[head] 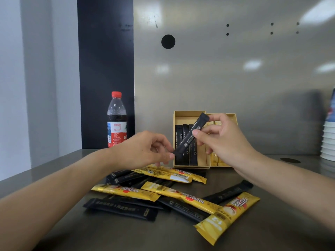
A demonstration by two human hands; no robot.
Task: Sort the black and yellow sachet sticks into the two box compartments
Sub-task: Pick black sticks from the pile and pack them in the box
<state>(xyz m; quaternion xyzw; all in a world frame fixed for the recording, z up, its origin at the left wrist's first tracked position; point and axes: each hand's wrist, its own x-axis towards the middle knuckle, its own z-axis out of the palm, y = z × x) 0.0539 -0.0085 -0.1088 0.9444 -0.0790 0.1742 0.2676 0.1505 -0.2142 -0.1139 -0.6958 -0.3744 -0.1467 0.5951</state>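
Nearest to us, a yellow sachet stick point(217, 221) lies flat on the metal table point(281, 229). It sits at the front of a mixed pile of sticks point(163, 194), black and yellow, none of them sorted yet.

Up above the pile, the right hand point(224, 140) pinches a black sachet stick point(190, 137) near its middle, with the thumb in front and the fingers behind. The left hand point(145, 149) pinches the low end of the same stick. So both hands are closed on it, and it hangs slanted in the air. I think two hands hold it so it can be turned straight like the ones already put away.

Just behind it is the cardboard box point(189, 113). Its left compartment point(202, 156) holds black sticks point(186, 153) side by side, with a bare gap beside them. Its right compartment point(233, 116) holds yellow sticks point(215, 160), partly hidden by the right hand. The held stick is over the left side, which looks like the right home for a black one.

Farther out, a cola bottle point(117, 120) stands by the wall. A stack of paper cups point(328, 142) sits at the right edge.
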